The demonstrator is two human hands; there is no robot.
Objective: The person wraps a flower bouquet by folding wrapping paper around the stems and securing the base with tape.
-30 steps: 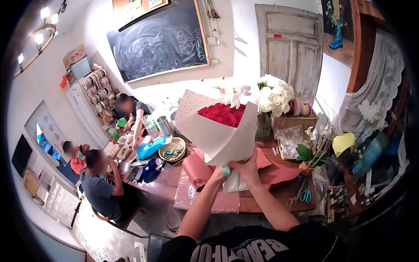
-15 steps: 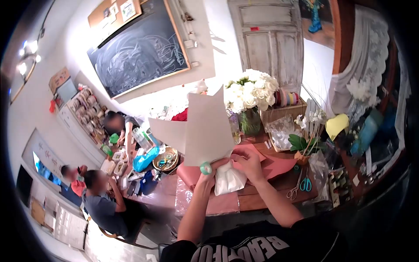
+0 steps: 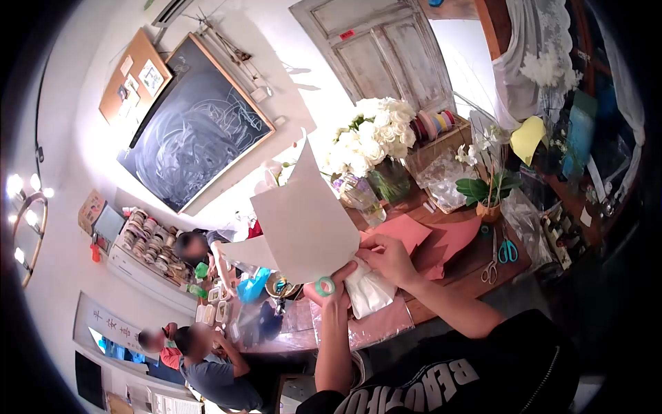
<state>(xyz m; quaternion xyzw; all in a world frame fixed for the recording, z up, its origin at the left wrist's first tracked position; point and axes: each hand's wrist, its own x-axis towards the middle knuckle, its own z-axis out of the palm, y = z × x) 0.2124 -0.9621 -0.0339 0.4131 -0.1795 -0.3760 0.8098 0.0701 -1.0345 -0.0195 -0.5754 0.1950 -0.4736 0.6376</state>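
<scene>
A large pale sheet of wrapping paper (image 3: 307,224) stands up in front of me, folded and narrowing toward its bottom end. My left hand (image 3: 338,281) is closed round that gathered end, with a roll of green tape (image 3: 325,286) worn at the wrist. White crinkled wrapping (image 3: 370,288) hangs out below the grip, between both hands. At the paper's lower right edge, my right hand (image 3: 383,259) pinches the paper, thumb and fingers together. What lies inside the wrap is hidden from me.
Pink paper sheets (image 3: 441,241) lie on the wooden table (image 3: 455,290), with scissors (image 3: 507,251) at right. Behind stand white roses (image 3: 376,138) in a glass vase and a potted orchid (image 3: 488,190). Several people (image 3: 214,369) are at the table's left, beside a basket (image 3: 279,285).
My view has tilted and swung, so the room appears rotated. Both hands still hold the paper, its upper part now leaning left. The right hand remains at the lower edge.
</scene>
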